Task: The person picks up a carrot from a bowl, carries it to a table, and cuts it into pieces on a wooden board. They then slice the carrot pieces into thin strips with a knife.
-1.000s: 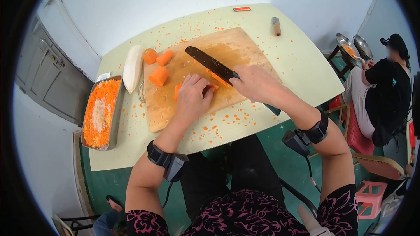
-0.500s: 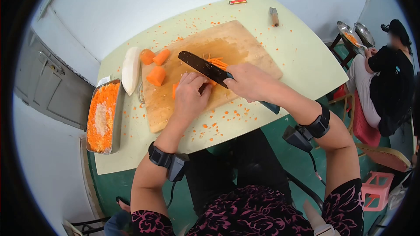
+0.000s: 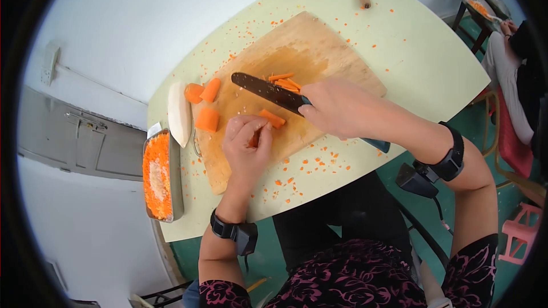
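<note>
OK so your right hand (image 3: 334, 107) has its grip wrapped snugly round the knife (image 3: 267, 90), blade angled left over the cutting board (image 3: 305, 31). Just past the blade there's a little pile of carrot strips (image 3: 285, 82). Your left hand (image 3: 248, 142) is curled low over the board, bit of orange showing between thumb and fingers, but honestly can't tell if that grip is holding anything. A carrot piece (image 3: 273, 118) lies on the board right by its fingertips, and a fat carrot chunk (image 3: 207, 120) sits to its left. White radish (image 3: 180, 115) is on the desk (image 3: 422, 40) beside the board, near the metal tray (image 3: 176, 179) of chopped carrot.
</note>
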